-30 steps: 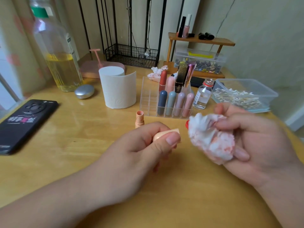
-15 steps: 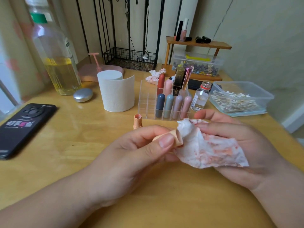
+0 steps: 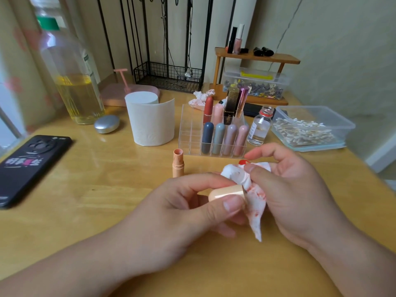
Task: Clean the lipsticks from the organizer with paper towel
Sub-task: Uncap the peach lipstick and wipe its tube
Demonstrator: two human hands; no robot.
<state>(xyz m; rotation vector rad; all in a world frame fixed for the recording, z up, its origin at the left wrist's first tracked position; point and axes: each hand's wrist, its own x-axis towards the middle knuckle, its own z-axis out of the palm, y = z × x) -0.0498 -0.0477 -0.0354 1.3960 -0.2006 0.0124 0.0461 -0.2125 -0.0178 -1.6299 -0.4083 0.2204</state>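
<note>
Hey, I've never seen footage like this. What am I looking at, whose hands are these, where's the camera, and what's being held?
No machine here: a person works with bare hands, filmed by a wide-angle camera worn on their head, looking down at a wooden table. The left hand grips a smooth peach plastic lipstick piece, probably a cap. The right hand pinches a crumpled white paper towel with red stains against it. Beyond are a matching peach lipstick tube, a clear acrylic organizer holding lipsticks, a white tissue roll and a black phone.
</note>
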